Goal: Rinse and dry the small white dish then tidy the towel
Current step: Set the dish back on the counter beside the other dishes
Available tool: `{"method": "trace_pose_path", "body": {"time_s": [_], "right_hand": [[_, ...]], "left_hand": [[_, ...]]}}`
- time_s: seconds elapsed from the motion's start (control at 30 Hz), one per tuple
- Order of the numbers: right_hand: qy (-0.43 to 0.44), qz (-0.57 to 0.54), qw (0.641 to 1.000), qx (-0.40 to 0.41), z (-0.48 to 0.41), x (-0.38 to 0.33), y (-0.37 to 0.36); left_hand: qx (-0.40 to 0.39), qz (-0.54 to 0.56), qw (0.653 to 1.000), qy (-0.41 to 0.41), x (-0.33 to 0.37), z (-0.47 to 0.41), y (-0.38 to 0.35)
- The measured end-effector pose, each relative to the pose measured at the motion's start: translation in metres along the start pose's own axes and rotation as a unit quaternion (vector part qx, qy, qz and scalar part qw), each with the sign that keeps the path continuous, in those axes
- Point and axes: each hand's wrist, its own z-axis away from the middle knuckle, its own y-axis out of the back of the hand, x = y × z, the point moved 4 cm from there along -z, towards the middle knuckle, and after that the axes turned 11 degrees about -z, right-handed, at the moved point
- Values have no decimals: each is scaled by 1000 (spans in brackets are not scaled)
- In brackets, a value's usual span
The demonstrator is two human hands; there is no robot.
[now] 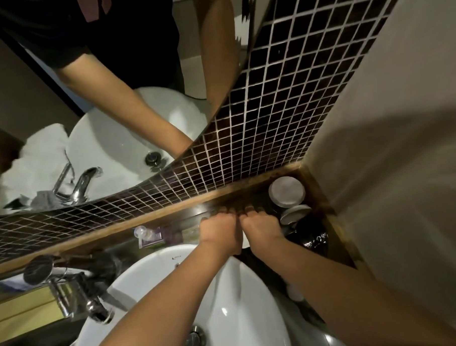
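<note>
Two small round white dishes stand in the right back corner of the dark counter: one lies flat (286, 193), the other (295, 213) leans tilted just in front of it. My left hand (220, 232) and my right hand (260, 227) rest side by side, palms down, on the counter behind the white basin (173, 256). Their fingers lie stretched out flat with nothing visible in them. My right hand is just left of the tilted dish, and I cannot tell whether it touches it. A white towel (33, 160) shows only as a reflection in the mirror, beside the basin.
A chrome faucet (78, 292) stands left of the basin, and the drain (193, 339) is near the bottom. A small clear bottle (146, 235) sits behind the basin. A glossy black object (310, 237) lies near the dishes. A dark tiled wall and a beige side wall close the corner.
</note>
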Motion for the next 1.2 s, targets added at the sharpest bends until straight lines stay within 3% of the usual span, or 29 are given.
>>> {"method": "trace_pose_path", "body": {"time_s": [0.47,0.73,0.97,1.2], "right_hand": [[-1,20,999,-50,-5,5,-14],[10,3,1000,8,26,9,-14],[31,-49,996,65,106,29,-35],[-95,-68,992,51,180,78,-99]], "left_hand": [[21,5,999,26,-1,-6,-15],[11,-8,1000,16,2,14,-3],[67,-4,996,-65,39,72,15],[17,-25,983,-180,102,121,-14]]}}
